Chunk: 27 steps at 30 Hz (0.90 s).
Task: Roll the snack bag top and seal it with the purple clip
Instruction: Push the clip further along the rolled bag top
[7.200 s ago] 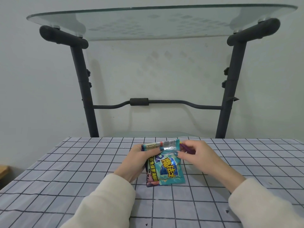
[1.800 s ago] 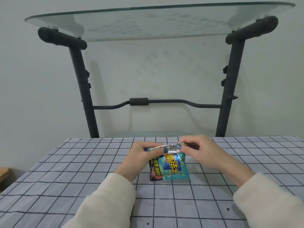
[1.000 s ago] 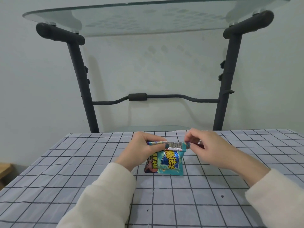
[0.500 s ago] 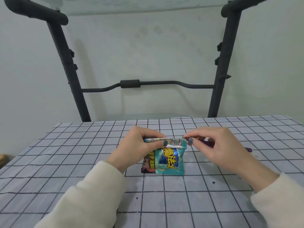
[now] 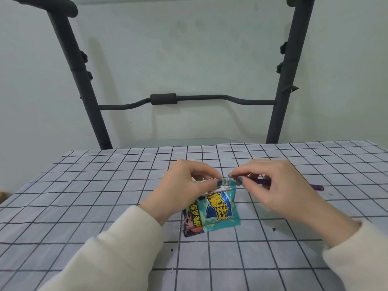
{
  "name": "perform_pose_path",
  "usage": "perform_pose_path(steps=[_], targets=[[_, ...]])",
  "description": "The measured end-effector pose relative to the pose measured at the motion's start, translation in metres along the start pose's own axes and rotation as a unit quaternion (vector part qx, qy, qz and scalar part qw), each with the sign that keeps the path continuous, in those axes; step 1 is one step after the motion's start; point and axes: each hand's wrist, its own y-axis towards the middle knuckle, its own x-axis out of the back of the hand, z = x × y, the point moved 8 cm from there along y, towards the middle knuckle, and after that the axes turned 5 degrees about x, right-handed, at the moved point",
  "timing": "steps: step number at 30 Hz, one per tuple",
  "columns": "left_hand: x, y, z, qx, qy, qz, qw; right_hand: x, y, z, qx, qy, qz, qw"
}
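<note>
The left hand (image 5: 184, 185) is pinching the rolled top of the teal snack bag (image 5: 216, 208) so the roll is not unwinding, with the bag's lower end resting on the grid-patterned tablecloth (image 5: 84, 196). The right hand (image 5: 279, 185) is gripping the purple clip (image 5: 260, 181) in its fingertips, lining its tip up with the roll's right end, probably to slide it on. The bag is showing big yellow Chinese characters, too distorted to read surely.
</note>
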Motion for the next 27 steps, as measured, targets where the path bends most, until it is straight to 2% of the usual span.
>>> perform_pose_path(steps=[7, 11, 16, 27], targets=[[0.0, -0.001, -0.004, -0.014, 0.049, -0.023, 0.998, -0.001, 0.0, 0.006, 0.03, -0.055, 0.019, 0.998], [-0.003, -0.002, -0.004, -0.016, 0.039, -0.03, 0.999, 0.001, 0.001, 0.007, 0.038, -0.039, 0.008, 0.999], [-0.004, -0.002, -0.007, -0.018, 0.076, -0.033, 0.996, 0.0, 0.0, 0.004, 0.019, 0.003, 0.007, 1.0], [-0.003, -0.005, -0.01, -0.021, 0.125, -0.033, 0.991, -0.003, -0.002, 0.006, 0.013, -0.012, -0.008, 1.0]])
